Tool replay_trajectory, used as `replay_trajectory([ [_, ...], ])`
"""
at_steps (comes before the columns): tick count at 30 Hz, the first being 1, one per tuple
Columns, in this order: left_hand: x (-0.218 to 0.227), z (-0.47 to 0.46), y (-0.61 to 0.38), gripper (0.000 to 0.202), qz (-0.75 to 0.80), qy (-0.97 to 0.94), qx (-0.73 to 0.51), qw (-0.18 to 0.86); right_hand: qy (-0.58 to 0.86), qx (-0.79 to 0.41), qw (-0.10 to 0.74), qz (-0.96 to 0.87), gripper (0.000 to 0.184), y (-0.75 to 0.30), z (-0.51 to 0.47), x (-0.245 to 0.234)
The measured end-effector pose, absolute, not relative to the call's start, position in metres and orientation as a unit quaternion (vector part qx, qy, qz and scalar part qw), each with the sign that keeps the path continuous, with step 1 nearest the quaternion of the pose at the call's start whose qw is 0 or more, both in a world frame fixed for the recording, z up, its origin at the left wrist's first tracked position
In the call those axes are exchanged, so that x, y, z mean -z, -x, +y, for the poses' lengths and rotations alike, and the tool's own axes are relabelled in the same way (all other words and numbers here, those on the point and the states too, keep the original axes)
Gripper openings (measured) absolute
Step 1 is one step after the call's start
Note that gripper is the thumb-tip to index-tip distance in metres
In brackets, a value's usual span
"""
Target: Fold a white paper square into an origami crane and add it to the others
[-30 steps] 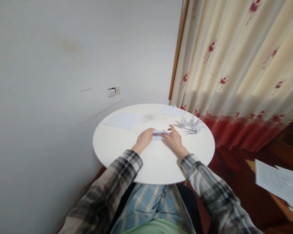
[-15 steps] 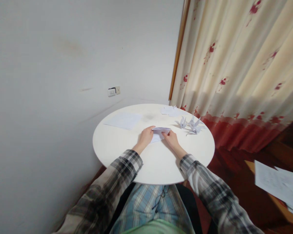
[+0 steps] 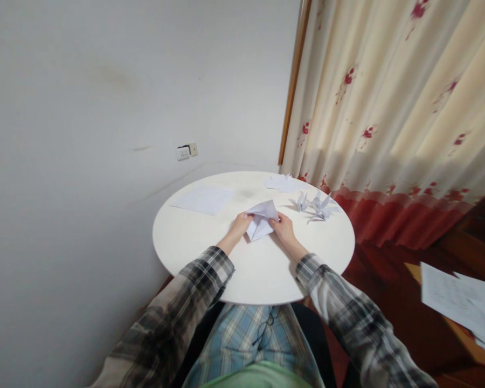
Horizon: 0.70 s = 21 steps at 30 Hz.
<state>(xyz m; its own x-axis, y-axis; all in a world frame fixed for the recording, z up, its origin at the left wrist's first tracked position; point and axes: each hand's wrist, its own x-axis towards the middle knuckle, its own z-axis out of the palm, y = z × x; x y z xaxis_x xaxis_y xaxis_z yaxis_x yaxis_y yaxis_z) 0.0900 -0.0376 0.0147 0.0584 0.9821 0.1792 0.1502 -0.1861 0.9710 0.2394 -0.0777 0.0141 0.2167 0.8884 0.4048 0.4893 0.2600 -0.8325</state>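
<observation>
A folded sheet of white paper (image 3: 261, 227) is held between my two hands above the round white table (image 3: 262, 280). Its upper flap stands raised and the layers are spread into a pocket. My left hand (image 3: 240, 225) pinches its left edge. On the right edge, my right hand (image 3: 283, 226) grips with thumb and fingers. Several folded paper cranes (image 3: 320, 206) stand to the right of my hands. Flat white paper (image 3: 205, 199) lies on the left of the table.
More paper pieces (image 3: 282, 183) lie at the table's far edge. Behind is a white wall with a socket (image 3: 182, 154); a flowered curtain (image 3: 388, 134) hangs at the right. Papers (image 3: 461, 302) rest on a wooden surface at the lower right.
The folded paper, pressed nearly flat before, is now opened out, with its upper flap lifted toward the far side. Both hands keep hold of its sides.
</observation>
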Motion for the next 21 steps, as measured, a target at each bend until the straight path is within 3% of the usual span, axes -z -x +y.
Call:
replay_trajectory([
  [10,-0.0212,-0.0449,-0.0857,0.027,0.325,-0.582,-0.481,0.570,0.520,-0.184,0.596,-0.583,0.031,-0.2404,-0.0767,-0.0147],
  [21,-0.0237,-0.0410,-0.0883,0.021,0.349,-0.478,-0.528,0.610,0.460,-0.355,0.587,-0.564,0.041,-0.2353,-0.0776,-0.0151],
])
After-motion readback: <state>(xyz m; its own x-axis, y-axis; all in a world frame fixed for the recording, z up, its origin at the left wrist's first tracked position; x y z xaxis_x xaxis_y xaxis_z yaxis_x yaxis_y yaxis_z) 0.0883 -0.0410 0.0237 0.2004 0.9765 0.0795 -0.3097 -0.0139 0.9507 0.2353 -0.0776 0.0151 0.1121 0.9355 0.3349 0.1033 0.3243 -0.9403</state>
